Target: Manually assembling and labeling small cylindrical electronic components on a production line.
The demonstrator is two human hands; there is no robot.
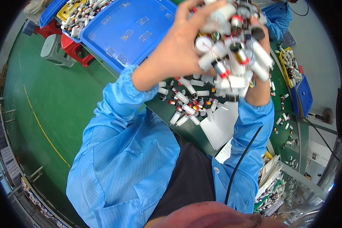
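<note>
A large heap of small white plastic cylinders point(231, 70), with red, black and gold-coloured ends and thin wires, is held up between my two hands over the table. My left hand point(178, 47) is curved round the heap's left side, thumb and fingers bent against the parts. On the opposite side, my right hand point(266, 43) supports it, partly covered by the cylinders. Motion blurs the heap somewhat. Below it, more loose cylinders point(188, 108) of the same kind lie scattered on the dark green table point(165, 114), beside a white sheet point(220, 125).
Beyond my left forearm lies a big blue plastic tray point(131, 30). A bin of similar parts point(78, 19) stands behind it, with a red stool point(76, 49) and grey stool point(53, 49) nearby. At right are a yellow tray point(287, 70) and another person's blue sleeve point(277, 19).
</note>
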